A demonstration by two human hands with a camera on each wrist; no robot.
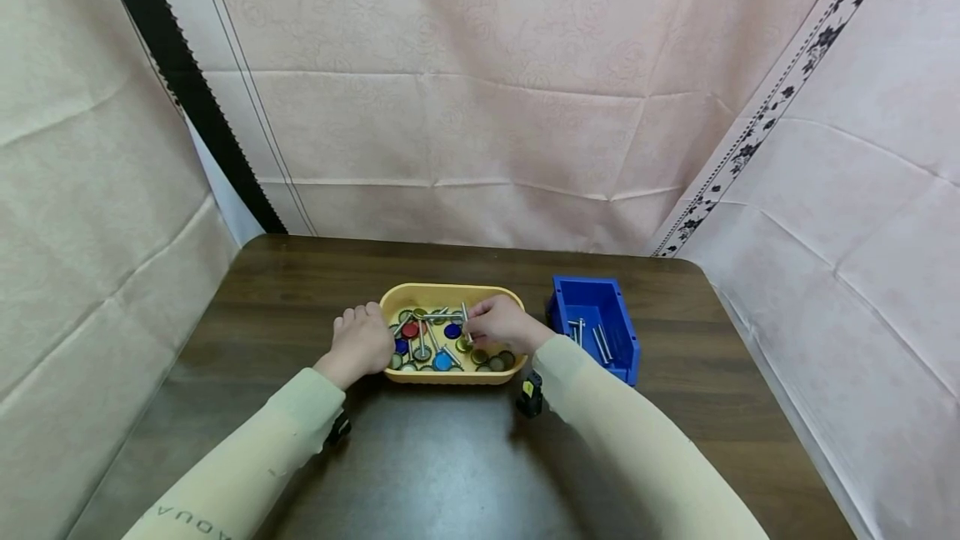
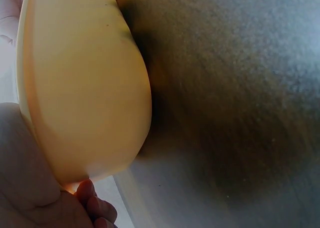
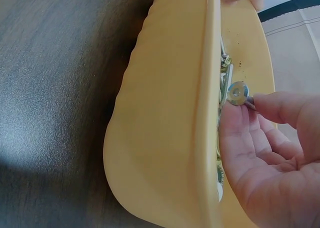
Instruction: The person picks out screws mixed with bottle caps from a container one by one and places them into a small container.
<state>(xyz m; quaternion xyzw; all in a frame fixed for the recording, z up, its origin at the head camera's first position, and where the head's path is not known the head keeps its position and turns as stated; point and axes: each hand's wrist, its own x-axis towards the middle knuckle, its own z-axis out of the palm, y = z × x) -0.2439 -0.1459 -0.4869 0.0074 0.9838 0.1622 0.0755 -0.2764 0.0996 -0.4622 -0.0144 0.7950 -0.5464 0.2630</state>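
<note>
A yellow tub (image 1: 450, 377) on the table holds a mix of bottle caps and metal bolts. Its left end is gripped by my left hand (image 1: 362, 342), and in the left wrist view the fingers (image 2: 100, 208) curl at the rim. Over the tub's right half, my right hand (image 1: 501, 323) pinches a silver bolt (image 3: 238, 93) between thumb and fingers. The bolt's round flat head faces the right wrist camera. Among the loose pieces are a red cap (image 1: 410, 329) and a bright blue cap (image 1: 443, 361). The tub's wall hides much of its contents in both wrist views.
A blue bin (image 1: 594, 293) stands to the right of the tub, with several bolts (image 1: 602, 343) lying in it. Both sit on a dark wooden table (image 1: 442, 457). Pale cloth (image 1: 465, 132) hangs behind the table and at its sides.
</note>
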